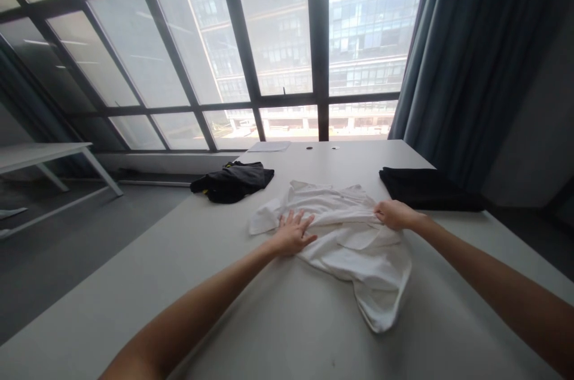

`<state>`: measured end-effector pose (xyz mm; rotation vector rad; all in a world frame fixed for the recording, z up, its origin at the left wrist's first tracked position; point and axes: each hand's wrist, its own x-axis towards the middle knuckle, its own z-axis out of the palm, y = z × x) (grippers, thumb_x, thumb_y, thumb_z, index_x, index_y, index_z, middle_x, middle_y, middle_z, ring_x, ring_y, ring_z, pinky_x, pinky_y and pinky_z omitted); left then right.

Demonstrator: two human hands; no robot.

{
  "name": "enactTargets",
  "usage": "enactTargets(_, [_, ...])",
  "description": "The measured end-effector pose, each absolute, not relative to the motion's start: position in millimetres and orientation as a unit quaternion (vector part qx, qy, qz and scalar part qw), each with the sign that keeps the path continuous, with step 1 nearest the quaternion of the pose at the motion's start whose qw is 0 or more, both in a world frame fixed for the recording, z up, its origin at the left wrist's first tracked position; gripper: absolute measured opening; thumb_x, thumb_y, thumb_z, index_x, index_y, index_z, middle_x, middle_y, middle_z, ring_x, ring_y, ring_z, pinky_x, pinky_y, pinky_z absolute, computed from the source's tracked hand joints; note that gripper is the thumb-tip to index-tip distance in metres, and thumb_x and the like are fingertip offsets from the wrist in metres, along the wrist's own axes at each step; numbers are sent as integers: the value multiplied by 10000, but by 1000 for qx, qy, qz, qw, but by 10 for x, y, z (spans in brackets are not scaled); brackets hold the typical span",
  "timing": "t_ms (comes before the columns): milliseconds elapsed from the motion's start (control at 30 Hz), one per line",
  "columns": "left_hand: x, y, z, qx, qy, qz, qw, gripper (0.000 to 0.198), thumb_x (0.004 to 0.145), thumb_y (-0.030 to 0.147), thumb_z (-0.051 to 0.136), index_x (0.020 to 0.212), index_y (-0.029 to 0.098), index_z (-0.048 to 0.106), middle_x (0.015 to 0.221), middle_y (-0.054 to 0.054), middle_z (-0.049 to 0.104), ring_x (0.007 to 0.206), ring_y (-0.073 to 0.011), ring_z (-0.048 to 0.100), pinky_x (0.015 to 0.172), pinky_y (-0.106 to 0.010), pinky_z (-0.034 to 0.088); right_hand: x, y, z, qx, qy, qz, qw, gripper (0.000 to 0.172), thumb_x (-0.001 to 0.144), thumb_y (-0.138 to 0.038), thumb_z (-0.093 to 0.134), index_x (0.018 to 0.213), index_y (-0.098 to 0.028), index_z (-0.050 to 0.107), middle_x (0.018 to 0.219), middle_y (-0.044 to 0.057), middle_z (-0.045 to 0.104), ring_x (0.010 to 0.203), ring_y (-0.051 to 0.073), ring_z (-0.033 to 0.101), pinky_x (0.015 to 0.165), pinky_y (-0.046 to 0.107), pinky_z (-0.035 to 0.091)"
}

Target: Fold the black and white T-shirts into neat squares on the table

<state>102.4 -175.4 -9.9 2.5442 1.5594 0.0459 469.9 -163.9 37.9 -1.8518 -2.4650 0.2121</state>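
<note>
A rumpled white T-shirt (354,242) lies across the white table, its sleeve spread to the left and one loose corner hanging toward me. My left hand (293,233) rests flat on its left part with the fingers spread. On the right edge of the shirt, my right hand (394,214) is closed, with a fold of the cloth pinched in its fingers. Creases run between the two hands. The right fingertips are partly hidden by the hand itself.
Dark bunched clothing (235,181) lies at the table's left edge. On the right sits a folded black cloth (426,189). Paper sheets (269,146) lie at the far end of the table (215,302). Beyond are windows and a blue-grey curtain (452,57); another table (40,156) stands left.
</note>
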Motion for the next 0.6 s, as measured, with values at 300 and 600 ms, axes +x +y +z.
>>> enactTargets(300, [1092,-846,354,880,462,39,-102,896,801,438,793,1566,375,332,1673,-87,207,1538,-397,75,1190,-661,49,4116,-2762,765,-464,-814,346,-39,518,953,-583,470,750,-160,689,680,61,662,636,178,612,601,271,454])
enactTargets(600, [1875,-1547,410,839,531,117,-22,634,934,209,497,1551,169,357,1556,-195,400,1426,-363,371,1136,-559,331,4037,-2112,433,-478,-801,292,210,236,938,-229,532,1034,-160,737,1022,106,748,904,197,689,813,296,530])
